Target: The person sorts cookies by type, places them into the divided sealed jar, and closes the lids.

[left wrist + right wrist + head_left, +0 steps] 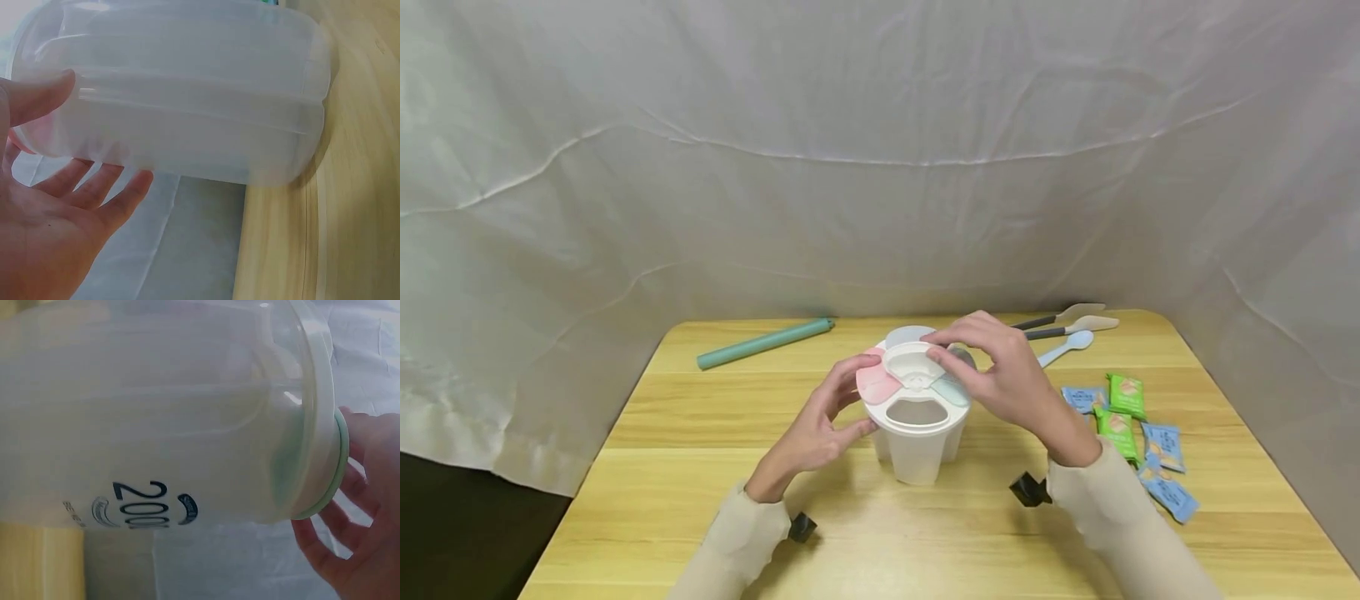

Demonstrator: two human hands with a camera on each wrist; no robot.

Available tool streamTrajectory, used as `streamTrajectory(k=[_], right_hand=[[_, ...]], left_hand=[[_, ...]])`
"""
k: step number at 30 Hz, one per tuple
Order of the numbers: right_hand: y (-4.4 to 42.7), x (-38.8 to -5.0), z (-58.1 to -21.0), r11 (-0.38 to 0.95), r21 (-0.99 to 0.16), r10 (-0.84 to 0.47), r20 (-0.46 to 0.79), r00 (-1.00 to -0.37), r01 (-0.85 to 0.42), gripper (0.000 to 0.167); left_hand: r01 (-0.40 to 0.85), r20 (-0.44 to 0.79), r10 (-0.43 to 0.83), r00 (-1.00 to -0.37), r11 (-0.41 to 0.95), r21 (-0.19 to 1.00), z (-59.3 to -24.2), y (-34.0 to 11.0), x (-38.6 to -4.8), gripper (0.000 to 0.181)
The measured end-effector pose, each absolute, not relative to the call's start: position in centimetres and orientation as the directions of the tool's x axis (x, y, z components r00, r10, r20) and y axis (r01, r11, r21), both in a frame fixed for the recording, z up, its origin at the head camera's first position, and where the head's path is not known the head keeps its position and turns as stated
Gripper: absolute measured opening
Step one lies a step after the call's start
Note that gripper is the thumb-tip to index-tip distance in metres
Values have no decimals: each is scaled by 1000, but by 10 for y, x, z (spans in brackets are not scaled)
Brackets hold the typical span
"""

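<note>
A frosted translucent storage container (916, 458) stands upright on the table, its round top split into several petal-shaped compartments. Pink (877, 387) and pale green (952, 392) flip lids cover two of them; the front opening (917, 412) is uncovered. A white flip lid (910, 360) stands raised near the middle, its hollow underside showing. My right hand (1003, 371) pinches this lid's edge between thumb and fingers. Around the container's left side curls my left hand (820, 429), thumb in front, fingertips by the pink lid. Dark printed lettering (147, 505) marks the wall in the right wrist view.
A teal tube (765, 344) lies at the back left. Two spatulas (1086, 325) with dark handles and a pale blue spoon (1078, 340) lie at the back right. Several green (1126, 395) and blue (1163, 446) snack packets are scattered at the right. A grey cloth (880, 208) hangs behind.
</note>
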State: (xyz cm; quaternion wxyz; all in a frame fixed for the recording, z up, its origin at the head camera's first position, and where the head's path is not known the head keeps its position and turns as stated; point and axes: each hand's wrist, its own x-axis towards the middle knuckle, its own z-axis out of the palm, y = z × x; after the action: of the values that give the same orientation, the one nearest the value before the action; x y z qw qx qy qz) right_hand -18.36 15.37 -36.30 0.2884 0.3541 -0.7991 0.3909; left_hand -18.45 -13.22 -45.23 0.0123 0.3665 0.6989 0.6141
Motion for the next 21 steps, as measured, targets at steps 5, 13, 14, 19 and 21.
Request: streamTrajectory(k=[5, 13, 14, 19, 21], right_hand=[[154, -183, -369, 436, -531, -293, 680, -672, -727, 20], [155, -176, -373, 418, -488, -286, 730, -621, -766, 27], [156, -174, -372, 422, -491, -285, 726, -625, -762, 28], [173, -167, -366, 433, -501, -272, 720, -638, -750, 28], [184, -166, -365, 445, -498, -260, 723, -640, -744, 27]], left_hand=[[495, 427, 527, -735, -13, 869, -452, -131, -184, 78], [496, 419, 531, -736, 2, 868, -450, -130, -181, 79], [499, 422, 529, -736, 2, 867, -450, -130, -181, 79], [516, 441, 522, -730, -2, 857, -451, -130, -181, 80], [519, 444, 521, -729, -3, 855, -452, -129, -181, 80]])
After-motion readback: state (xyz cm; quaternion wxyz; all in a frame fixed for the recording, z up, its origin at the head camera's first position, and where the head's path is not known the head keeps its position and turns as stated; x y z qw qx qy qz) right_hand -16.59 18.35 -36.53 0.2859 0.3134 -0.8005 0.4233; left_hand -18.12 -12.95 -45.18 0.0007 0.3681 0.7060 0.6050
